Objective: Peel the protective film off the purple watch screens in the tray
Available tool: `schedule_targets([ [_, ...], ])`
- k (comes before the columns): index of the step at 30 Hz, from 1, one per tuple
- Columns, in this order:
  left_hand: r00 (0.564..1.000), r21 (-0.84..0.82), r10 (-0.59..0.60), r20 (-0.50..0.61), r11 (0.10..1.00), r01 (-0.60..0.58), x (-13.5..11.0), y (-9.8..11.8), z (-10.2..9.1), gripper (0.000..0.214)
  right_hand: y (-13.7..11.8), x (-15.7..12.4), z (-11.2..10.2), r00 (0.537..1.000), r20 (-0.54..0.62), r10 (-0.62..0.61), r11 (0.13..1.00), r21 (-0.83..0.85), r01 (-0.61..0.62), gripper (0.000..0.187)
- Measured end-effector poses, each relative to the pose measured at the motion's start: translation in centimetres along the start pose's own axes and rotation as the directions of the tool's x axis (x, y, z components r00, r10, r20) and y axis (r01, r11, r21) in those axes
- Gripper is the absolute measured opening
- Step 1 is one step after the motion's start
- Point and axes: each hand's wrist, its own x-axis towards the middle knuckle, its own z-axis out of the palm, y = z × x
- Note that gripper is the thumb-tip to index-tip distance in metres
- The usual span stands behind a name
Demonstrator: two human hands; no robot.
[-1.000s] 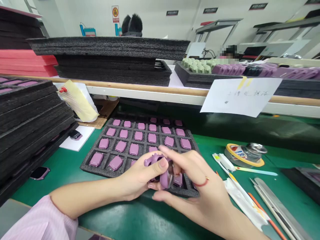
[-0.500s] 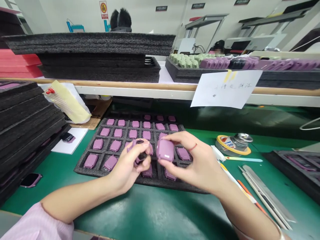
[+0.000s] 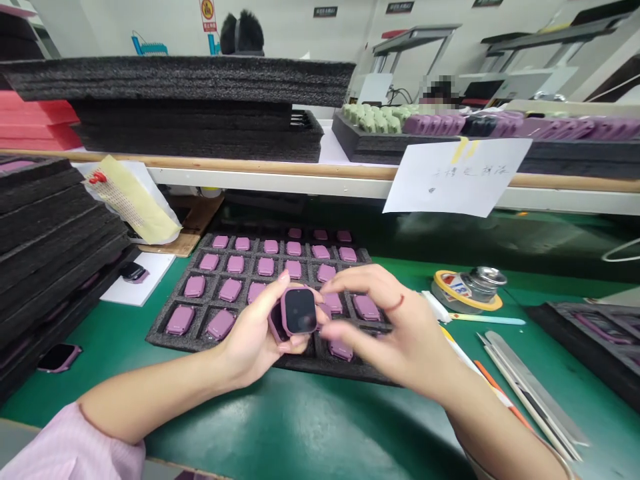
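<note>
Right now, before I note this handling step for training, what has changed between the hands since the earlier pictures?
The pink watch body now sits in the left hand, dark screen turned up; earlier the right hand held a pink body with no screen showing. The right hand has moved off it, fingertips close by. The foam tray of pink watches stayed as it was.

Electronics assembly workshop: a green-matted table (image 3: 100,353) beneath the left hand (image 3: 255,340), a foam tray (image 3: 200,301) of purple watch cases (image 3: 230,290) just ahead, and a stocked shelf (image 3: 280,177) beyond.
</note>
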Motion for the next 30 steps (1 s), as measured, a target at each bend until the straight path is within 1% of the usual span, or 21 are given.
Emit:
schedule_targets([
  [1, 1.0, -0.011, -0.026, 0.016, 1.0, 0.026, -0.1, -0.1, 0.1, 0.05, -0.7, 0.0, 0.0, 0.999, -0.014, -0.048, 0.998, 0.038, 0.048, 0.029],
  [2, 0.998, -0.024, -0.05, 0.033, 0.998, 0.051, -0.2, -0.2, 0.1, 0.05, -1.2, 0.0, 0.1, 0.996, -0.028, -0.083, 0.994, 0.069, 0.085, 0.031],
  [3, 0.996, -0.037, -0.071, 0.05, 0.997, 0.073, -0.3, -0.3, 0.1, 0.05, -1.6, -0.1, 0.2, 0.994, -0.04, -0.099, 0.991, 0.088, 0.102, 0.029],
  [6, 0.992, -0.06, -0.091, 0.088, 0.993, 0.097, -0.5, -0.4, 0.2, 0.048, -2.1, -0.3, 0.7, 0.993, -0.082, -0.079, 0.99, 0.112, 0.088, 0.016],
  [9, 0.991, -0.055, -0.076, 0.115, 0.995, 0.082, -0.5, -0.5, 0.1, 0.048, -2.4, -0.3, 0.8, 0.987, -0.121, -0.11, 0.987, 0.104, 0.123, 0.007],
  [10, 0.989, -0.053, -0.076, 0.127, 0.995, 0.083, -0.5, -0.5, 0.1, 0.048, -2.5, -0.3, 0.8, 0.982, -0.14, -0.125, 0.986, 0.093, 0.139, 0.005],
  [12, 0.983, -0.046, -0.083, 0.161, 0.995, 0.092, -0.6, -0.6, 0.2, 0.046, -2.8, -0.1, 0.6, 0.971, -0.204, -0.123, 0.986, 0.086, 0.143, 0.007],
  [14, 0.978, -0.024, -0.095, 0.185, 0.995, 0.101, -0.8, -0.6, 0.3, 0.045, -2.8, 0.0, 0.4, 0.944, -0.324, -0.054, 0.987, 0.126, 0.1, 0.011],
  [16, 0.977, 0.003, -0.103, 0.188, 0.995, 0.104, -1.0, -0.5, 0.4, 0.047, -2.7, -0.1, 0.0, 0.888, -0.453, 0.082, 0.967, 0.252, 0.04, 0.014],
  [17, 0.977, 0.009, -0.106, 0.187, 0.994, 0.106, -1.0, -0.5, 0.4, 0.048, -2.6, -0.2, -0.1, 0.854, -0.495, 0.161, 0.945, 0.327, 0.011, 0.014],
  [19, 0.976, 0.004, -0.106, 0.191, 0.994, 0.107, -1.1, -0.3, 0.4, 0.049, -2.3, -0.4, -0.5, 0.804, -0.521, 0.288, 0.9, 0.435, -0.04, 0.011],
  [20, 0.975, 0.0, -0.102, 0.198, 0.995, 0.104, -1.2, -0.3, 0.4, 0.048, -2.3, -0.4, -0.6, 0.791, -0.52, 0.321, 0.888, 0.457, -0.06, 0.009],
  [21, 0.973, -0.003, -0.101, 0.207, 0.995, 0.104, -1.2, -0.2, 0.4, 0.048, -2.2, -0.5, -0.7, 0.789, -0.514, 0.336, 0.884, 0.462, -0.076, 0.008],
  [22, 0.972, -0.005, -0.099, 0.214, 0.995, 0.103, -1.2, -0.2, 0.4, 0.048, -2.3, -0.4, -0.9, 0.788, -0.512, 0.342, 0.885, 0.458, -0.087, 0.012],
  [24, 0.971, -0.002, -0.099, 0.218, 0.995, 0.102, -1.3, -0.1, 0.4, 0.048, -2.3, -0.3, -1.0, 0.795, -0.525, 0.305, 0.904, 0.422, -0.068, 0.02],
  [25, 0.971, -0.003, -0.098, 0.216, 0.995, 0.101, -1.3, -0.1, 0.4, 0.048, -2.3, -0.2, -1.1, 0.796, -0.544, 0.264, 0.925, 0.377, -0.049, 0.022],
  [27, 0.972, -0.001, -0.097, 0.216, 0.995, 0.099, -1.4, 0.0, 0.5, 0.048, -2.3, -0.3, -1.3, 0.814, -0.57, 0.112, 0.979, 0.205, 0.01, 0.023],
  [28, 0.972, 0.001, -0.098, 0.215, 0.995, 0.1, -1.4, 0.0, 0.6, 0.048, -2.2, -0.4, -1.4, 0.836, -0.549, 0.017, 0.995, 0.095, 0.042, 0.026],
  [30, 0.973, 0.003, -0.096, 0.211, 0.995, 0.098, -1.4, 0.1, 0.7, 0.047, -2.0, -0.8, -1.7, 0.89, -0.433, -0.145, 0.989, -0.089, 0.118, 0.036],
])
